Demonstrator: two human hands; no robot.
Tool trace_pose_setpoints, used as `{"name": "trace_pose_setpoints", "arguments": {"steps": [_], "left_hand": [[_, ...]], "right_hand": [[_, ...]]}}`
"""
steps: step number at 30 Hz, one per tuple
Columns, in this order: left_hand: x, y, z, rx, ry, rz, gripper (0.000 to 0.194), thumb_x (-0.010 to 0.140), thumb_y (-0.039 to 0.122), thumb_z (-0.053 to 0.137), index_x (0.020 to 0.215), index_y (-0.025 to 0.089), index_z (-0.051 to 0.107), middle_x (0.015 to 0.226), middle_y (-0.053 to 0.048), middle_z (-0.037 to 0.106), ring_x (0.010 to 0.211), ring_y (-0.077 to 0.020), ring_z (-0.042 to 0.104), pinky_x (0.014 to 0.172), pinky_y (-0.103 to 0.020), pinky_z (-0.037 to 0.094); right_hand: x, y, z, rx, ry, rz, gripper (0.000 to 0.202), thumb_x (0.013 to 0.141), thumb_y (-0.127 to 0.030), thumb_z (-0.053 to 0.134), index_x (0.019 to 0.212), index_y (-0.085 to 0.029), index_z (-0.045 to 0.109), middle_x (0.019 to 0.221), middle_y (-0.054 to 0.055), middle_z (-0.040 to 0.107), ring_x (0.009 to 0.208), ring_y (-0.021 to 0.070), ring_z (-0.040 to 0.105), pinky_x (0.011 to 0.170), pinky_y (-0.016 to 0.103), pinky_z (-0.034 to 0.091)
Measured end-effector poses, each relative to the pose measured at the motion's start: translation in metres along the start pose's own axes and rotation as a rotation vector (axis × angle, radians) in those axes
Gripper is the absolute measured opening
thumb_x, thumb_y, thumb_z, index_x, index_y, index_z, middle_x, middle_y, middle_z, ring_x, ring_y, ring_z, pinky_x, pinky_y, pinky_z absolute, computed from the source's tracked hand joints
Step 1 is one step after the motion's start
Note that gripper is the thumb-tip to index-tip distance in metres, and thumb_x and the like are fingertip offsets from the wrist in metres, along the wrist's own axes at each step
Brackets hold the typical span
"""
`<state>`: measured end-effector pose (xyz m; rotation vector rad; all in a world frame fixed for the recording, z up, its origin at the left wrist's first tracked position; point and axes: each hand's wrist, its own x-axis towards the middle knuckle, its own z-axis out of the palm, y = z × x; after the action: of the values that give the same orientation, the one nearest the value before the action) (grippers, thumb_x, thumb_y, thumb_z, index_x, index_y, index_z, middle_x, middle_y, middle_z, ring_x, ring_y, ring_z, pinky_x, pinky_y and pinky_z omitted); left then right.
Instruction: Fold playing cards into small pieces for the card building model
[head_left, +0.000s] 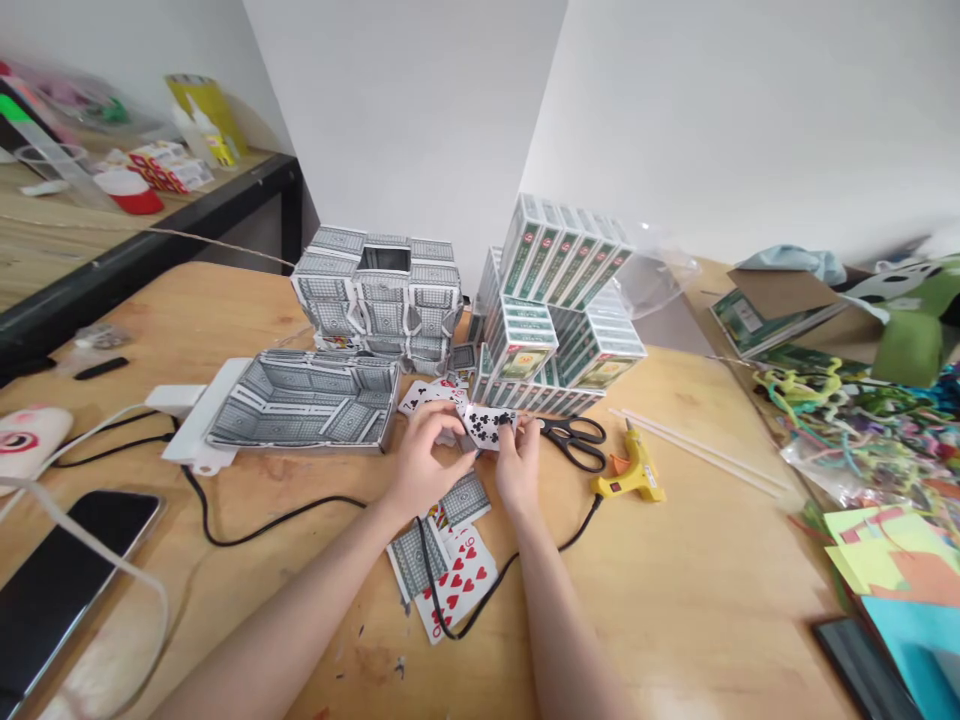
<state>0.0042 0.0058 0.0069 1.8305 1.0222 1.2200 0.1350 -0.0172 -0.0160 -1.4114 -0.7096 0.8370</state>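
Observation:
A playing card with black clubs (486, 426) is held between my two hands, low over the middle of the table. My left hand (429, 450) pinches its left side with thumb and fingers; my right hand (519, 455) grips its right end. Just below lie loose cards, among them a red hearts card (466, 585) and patterned card backs (412, 562). More face-up cards (424, 396) lie behind my left hand. Black-handled scissors (577, 442) rest right of my right hand, and a yellow glue gun (634, 470) lies beyond them.
Behind stand a card-built box structure (375, 290), an open card-lined tray (300, 445) and stacked card boxes (566, 250). A black cable (285, 510) crosses the table under my arms. Clear glue sticks (705, 452) lie right, a phone (67, 590) left, and craft materials (885, 430) far right.

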Motion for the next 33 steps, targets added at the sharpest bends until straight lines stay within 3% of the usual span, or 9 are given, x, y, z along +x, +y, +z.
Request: {"name": "trace_pose_setpoints", "arguments": {"steps": [3,7,16,23,28,33], "left_hand": [[-0.003,0.002,0.0,0.197,-0.056,0.096,0.016,0.067,0.013,0.061,0.08,0.02,0.053,0.104,-0.006,0.05,0.105,-0.0207,0.049,0.092,-0.038,0.042],[-0.003,0.001,0.0,0.255,-0.07,0.131,0.018,0.067,0.011,0.059,0.082,0.019,0.053,0.107,-0.007,0.049,0.106,-0.0209,0.049,0.092,-0.037,0.043],[-0.007,0.001,0.002,0.236,-0.152,0.163,0.015,0.068,0.009,0.056,0.078,0.019,0.052,0.113,-0.009,0.048,0.112,-0.022,0.047,0.094,-0.037,0.043],[-0.006,0.002,0.001,0.26,-0.125,0.168,0.012,0.067,0.01,0.056,0.074,0.019,0.053,0.114,-0.008,0.049,0.11,-0.0221,0.049,0.093,-0.037,0.045],[-0.006,0.003,0.001,0.3,-0.11,0.185,0.009,0.067,0.012,0.056,0.071,0.02,0.054,0.116,-0.008,0.051,0.109,-0.022,0.051,0.091,-0.037,0.045],[-0.006,0.002,0.0,0.327,-0.063,0.203,0.008,0.068,0.012,0.057,0.07,0.02,0.053,0.115,-0.007,0.052,0.108,-0.0217,0.051,0.091,-0.037,0.044]], "right_hand": [[-0.003,-0.002,0.001,-0.003,-0.11,-0.016,0.02,0.077,-0.036,0.052,0.079,-0.023,0.037,0.071,-0.005,0.046,0.065,0.0119,0.046,0.062,0.024,0.041],[-0.009,-0.01,0.0,-0.033,-0.247,-0.054,0.02,0.08,-0.041,0.05,0.081,-0.023,0.042,0.077,-0.003,0.048,0.069,0.0126,0.046,0.067,0.025,0.041],[-0.017,-0.019,0.0,-0.024,-0.327,-0.164,0.02,0.084,-0.042,0.044,0.09,-0.023,0.044,0.083,0.0,0.048,0.075,0.0135,0.048,0.071,0.027,0.044],[-0.016,-0.017,0.0,-0.01,-0.393,-0.148,0.038,0.082,-0.035,0.042,0.119,-0.025,0.043,0.11,0.004,0.054,0.098,0.0186,0.052,0.086,0.033,0.044],[-0.013,-0.014,0.0,-0.094,-0.376,-0.214,0.042,0.083,-0.031,0.038,0.124,-0.029,0.046,0.127,0.002,0.049,0.12,0.0214,0.041,0.103,0.041,0.031],[-0.015,-0.015,0.002,-0.14,-0.381,-0.204,0.042,0.088,-0.038,0.036,0.128,-0.028,0.043,0.13,0.003,0.045,0.124,0.0191,0.038,0.107,0.039,0.025]]}}
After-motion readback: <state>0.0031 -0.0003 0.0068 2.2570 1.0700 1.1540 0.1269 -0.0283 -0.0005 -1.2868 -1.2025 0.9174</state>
